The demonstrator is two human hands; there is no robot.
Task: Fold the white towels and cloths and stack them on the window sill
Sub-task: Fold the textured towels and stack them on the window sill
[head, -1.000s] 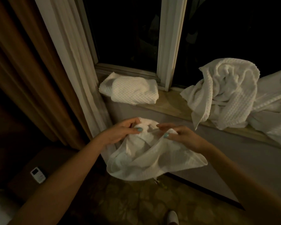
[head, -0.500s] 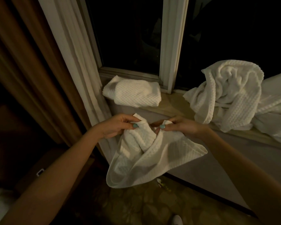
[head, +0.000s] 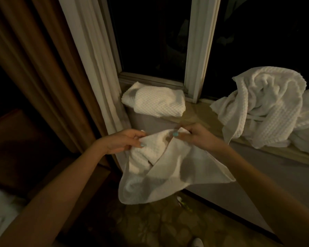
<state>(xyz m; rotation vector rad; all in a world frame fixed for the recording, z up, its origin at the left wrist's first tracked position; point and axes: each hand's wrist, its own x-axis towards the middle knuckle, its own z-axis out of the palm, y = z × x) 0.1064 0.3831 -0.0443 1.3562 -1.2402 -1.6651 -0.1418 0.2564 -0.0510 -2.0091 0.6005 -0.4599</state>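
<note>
My hands have drawn apart along the white cloth [head: 168,168]: left hand [head: 122,142] and right hand [head: 197,135] pinch its top edge, rest sagging below; folding step, next find corners.

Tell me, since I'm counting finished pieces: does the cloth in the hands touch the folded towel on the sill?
Apart. The head view shows the cloth hanging below the sill, with grey wall between it and the folded towel.
</note>
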